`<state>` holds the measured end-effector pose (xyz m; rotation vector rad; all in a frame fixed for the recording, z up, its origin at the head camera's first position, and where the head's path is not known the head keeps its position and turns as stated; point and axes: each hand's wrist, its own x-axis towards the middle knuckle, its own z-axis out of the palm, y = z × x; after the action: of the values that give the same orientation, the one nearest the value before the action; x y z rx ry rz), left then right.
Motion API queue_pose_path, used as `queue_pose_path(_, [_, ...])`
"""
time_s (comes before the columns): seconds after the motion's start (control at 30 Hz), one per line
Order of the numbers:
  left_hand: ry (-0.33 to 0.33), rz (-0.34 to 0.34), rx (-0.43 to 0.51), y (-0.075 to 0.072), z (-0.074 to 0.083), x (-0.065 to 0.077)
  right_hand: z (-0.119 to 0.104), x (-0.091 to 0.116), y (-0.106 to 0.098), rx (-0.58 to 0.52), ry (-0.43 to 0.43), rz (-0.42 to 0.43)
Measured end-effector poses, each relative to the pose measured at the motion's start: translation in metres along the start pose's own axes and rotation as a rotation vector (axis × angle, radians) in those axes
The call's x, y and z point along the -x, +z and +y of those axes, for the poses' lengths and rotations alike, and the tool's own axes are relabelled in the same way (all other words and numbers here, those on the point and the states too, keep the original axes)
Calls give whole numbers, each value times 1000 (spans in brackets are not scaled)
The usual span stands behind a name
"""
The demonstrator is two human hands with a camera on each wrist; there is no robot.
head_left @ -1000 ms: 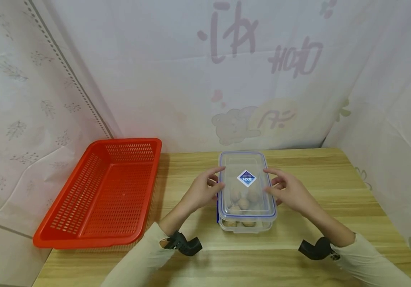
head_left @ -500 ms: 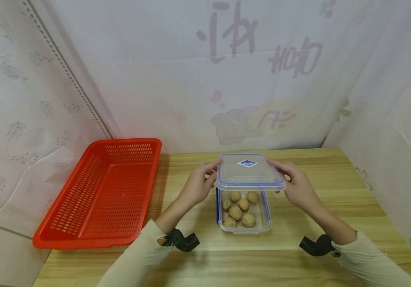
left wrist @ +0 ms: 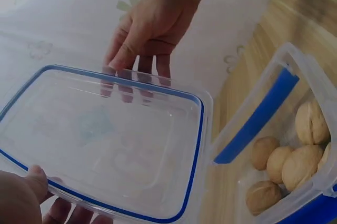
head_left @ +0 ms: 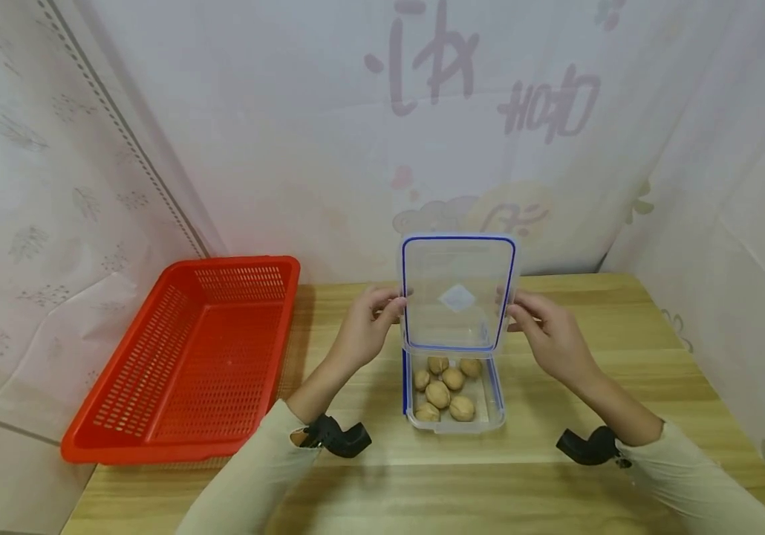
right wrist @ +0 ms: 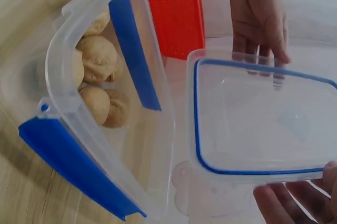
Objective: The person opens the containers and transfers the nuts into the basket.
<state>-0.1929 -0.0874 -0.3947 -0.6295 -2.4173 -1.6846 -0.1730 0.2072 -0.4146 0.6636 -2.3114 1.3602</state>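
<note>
A clear plastic lid (head_left: 458, 297) with a blue seal stands tilted up, its underside facing me, above the far part of a clear food container (head_left: 454, 427). My left hand (head_left: 368, 325) pinches the lid's left edge between thumb and fingers. On the opposite edge, my right hand (head_left: 552, 336) pinches it the same way. Several walnuts (head_left: 438, 394) lie in the container, which stands uncovered at its near part. Blue side clips (left wrist: 258, 116) hang along the container's long sides. In the right wrist view, the lid (right wrist: 263, 124) is apart from the container wall.
A red perforated plastic basket (head_left: 215, 357) sits on the left of the wooden table (head_left: 489, 494). Printed white cloth (head_left: 329, 148) rises behind the table and on both sides. Black wrist cameras (head_left: 339, 437) are strapped to both wrists.
Both hands have lifted the lid off the container and tipped it from flat to nearly upright, with its underside turned toward me. The walnuts are now uncovered. The basket has stayed in place.
</note>
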Motion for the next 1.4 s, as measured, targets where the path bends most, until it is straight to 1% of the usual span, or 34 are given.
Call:
queue_pose_path(0.07, [-37,-6,68,-1,1,-2,-2,-2,0,-50,40,-27])
queue_pose_path(0.13, [-70,-14,114,-1,2,-4,-4,-3,-1,-64,71,-37])
queue_pose_path(0.2, [-104,-22,138,-1,4,-5,-7,-4,-2,-62,109,-44])
queue_pose_path(0.3, [-173,-40,171,-1,6,-8,-11,-7,-5,-53,184,-74])
queue_pose_path(0.4, [-260,-73,202,0,8,-10,-12,-12,-8,-48,269,-137])
queue_pose_path(0.5, [-333,-114,222,3,12,-12,-10,-14,-14,-49,344,-212])
queue_pose_path(0.6, [-389,-157,257,9,15,-14,-6,-15,-22,-51,407,-274])
queue_pose_path(0.67, [-415,-182,278,14,16,-15,-4,-14,-28,-47,437,-306])
queue_pose_path(0.73, [-439,-201,300,20,18,-17,-2,-14,-35,-46,456,-331])
queue_pose_path(0.9, [-460,-245,336,37,25,-22,2,-14,-55,-33,478,-375])
queue_pose_path(0.97, [-463,-253,356,46,29,-25,4,-14,-65,-22,497,-387])
queue_pose_path(1.13, [-486,-229,388,73,36,-34,14,-14,-90,7,535,-408])
queue_pose_path(1.3, [-516,-218,405,101,41,-40,29,-11,-113,86,577,-438])
queue_pose_path(1.4, [-540,-206,415,119,44,-43,39,-7,-124,104,608,-467])
